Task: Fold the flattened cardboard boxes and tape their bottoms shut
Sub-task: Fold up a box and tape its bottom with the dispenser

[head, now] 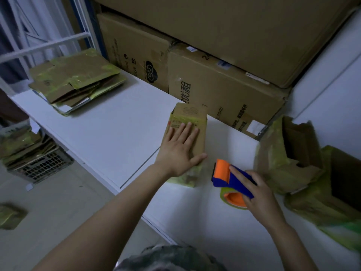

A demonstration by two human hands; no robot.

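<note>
The box (190, 114) is steadied for taping under the flat, straight-fingered left hand (178, 151); the tape dispenser (222, 173) is clasped by the right hand (259, 192).

- A small box (190, 118) stands near the middle of the desk (109, 133), with the left hand (178, 151) lying flat on top of it.
- The tape dispenser (224, 177) is just right of that box and nearer the desk's front edge, held in the right hand (257, 194).
- A stack of flattened boxes (76, 81) lies at the desk's far left corner.
- Large cartons (214, 83) are piled behind the small box, along the desk's far side.
- Open boxes (289, 157) crowd the desk's right end.
- A crate (43, 165) holding more flattened cardboard sits on the floor, left of the desk.
</note>
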